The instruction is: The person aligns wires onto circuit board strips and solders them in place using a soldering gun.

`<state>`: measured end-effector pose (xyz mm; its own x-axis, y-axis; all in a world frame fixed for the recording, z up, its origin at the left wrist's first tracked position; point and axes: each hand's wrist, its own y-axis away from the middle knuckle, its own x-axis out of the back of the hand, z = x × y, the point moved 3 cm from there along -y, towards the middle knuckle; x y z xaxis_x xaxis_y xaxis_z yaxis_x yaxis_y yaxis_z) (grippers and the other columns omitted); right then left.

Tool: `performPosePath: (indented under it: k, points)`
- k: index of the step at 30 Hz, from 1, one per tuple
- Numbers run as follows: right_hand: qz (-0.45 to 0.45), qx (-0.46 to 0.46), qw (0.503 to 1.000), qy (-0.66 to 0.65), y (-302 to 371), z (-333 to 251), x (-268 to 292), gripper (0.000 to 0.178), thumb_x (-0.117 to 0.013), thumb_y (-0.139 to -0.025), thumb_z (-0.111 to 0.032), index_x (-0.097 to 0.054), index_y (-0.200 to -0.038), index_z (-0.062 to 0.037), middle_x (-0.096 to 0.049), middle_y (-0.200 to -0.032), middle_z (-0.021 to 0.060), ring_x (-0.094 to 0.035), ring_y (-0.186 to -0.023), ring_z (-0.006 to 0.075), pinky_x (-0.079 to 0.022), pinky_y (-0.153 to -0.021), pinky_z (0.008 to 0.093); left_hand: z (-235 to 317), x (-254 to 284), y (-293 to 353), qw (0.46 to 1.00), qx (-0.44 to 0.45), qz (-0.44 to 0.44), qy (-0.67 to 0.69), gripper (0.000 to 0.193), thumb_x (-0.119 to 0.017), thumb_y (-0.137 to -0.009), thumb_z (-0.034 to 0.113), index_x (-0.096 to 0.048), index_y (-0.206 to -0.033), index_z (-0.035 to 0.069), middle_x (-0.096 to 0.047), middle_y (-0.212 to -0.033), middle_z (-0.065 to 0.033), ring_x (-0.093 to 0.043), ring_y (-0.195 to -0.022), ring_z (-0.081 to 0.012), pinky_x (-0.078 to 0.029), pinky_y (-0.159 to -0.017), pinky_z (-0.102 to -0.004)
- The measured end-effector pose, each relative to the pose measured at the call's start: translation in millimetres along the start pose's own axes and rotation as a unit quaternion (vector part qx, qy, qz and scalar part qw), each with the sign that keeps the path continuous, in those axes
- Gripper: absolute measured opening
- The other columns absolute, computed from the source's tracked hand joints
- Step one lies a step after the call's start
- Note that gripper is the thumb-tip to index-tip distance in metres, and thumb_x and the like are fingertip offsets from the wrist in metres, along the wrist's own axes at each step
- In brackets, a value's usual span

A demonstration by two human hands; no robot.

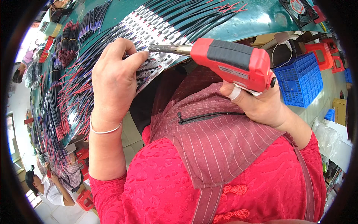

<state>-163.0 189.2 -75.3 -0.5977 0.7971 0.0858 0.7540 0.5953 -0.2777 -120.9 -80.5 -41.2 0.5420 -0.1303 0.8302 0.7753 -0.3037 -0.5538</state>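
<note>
My right hand (261, 106) grips a red and black gun-shaped tool (228, 61) with a long tapered metal nozzle, perhaps a glue gun. White tape wraps one of its digits. The nozzle tip points left, close by my left fingertips. My left hand (115, 76) is closed, thumb and forefinger pinched on what looks like a wire at the edge of a white board (158, 35). That board carries rows of small white and grey parts, with dark wires (80, 87) fanning out on both sides, many with red ends. My fingers hide the exact pinch point.
The green table (257, 16) holds tied wire bundles (68, 42) at the left and a black fan (301, 10) at the far right. A blue crate (299, 80) and red stools (320, 52) stand on the right-hand floor. Another person (50, 186) is at lower left.
</note>
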Motion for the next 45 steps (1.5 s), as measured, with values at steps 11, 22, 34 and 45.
performPosePath:
  k: [11, 22, 34, 45]
  points:
    - [-0.044, -0.012, 0.998, 0.054, -1, -4, 4, 0.030, -0.073, -0.093, -0.001, -0.065, -0.121, 0.0014, -0.074, -0.106, 0.0073, -0.073, -0.095, 0.0135, -0.058, -0.087, 0.0285, 1, 0, -1, 1.000, 0.009, -0.008, -0.003, 0.031, -0.065, -0.070, -0.011, -0.075, -0.093, 0.007, -0.059, -0.087, -0.0076, -0.063, -0.080, -0.0262, -0.051, -0.071, -0.0374]
    - [-0.001, -0.027, 0.999, -0.043, 3, -2, 3, 0.034, -0.069, -0.095, 0.002, -0.063, -0.129, 0.0020, -0.073, -0.118, 0.0120, -0.072, -0.099, 0.0138, -0.058, -0.090, 0.0292, 3, 0, -1, 1.000, 0.010, -0.016, -0.005, 0.033, -0.064, -0.070, -0.012, -0.075, -0.095, 0.008, -0.058, -0.086, -0.0076, -0.063, -0.080, -0.0267, -0.051, -0.071, -0.0373]
    - [0.022, -0.044, 0.997, -0.066, 4, 0, 1, 0.030, -0.072, -0.094, 0.001, -0.066, -0.124, 0.0018, -0.074, -0.111, 0.0112, -0.070, -0.099, 0.0135, -0.057, -0.088, 0.0295, -9, -2, 4, 0.998, 0.037, -0.003, 0.051, 0.037, -0.063, -0.071, -0.016, -0.075, -0.096, 0.008, -0.060, -0.088, -0.0081, -0.064, -0.081, -0.0266, -0.052, -0.073, -0.0350]
    - [0.022, -0.040, 0.999, -0.024, 8, 5, 3, 0.028, -0.074, -0.092, 0.002, -0.069, -0.119, 0.0010, -0.075, -0.103, 0.0070, -0.070, -0.095, 0.0117, -0.057, -0.087, 0.0286, -18, -6, 6, 0.990, 0.068, -0.020, 0.118, 0.035, -0.064, -0.074, -0.017, -0.075, -0.097, 0.006, -0.060, -0.089, -0.0082, -0.063, -0.081, -0.0246, -0.050, -0.074, -0.0304]
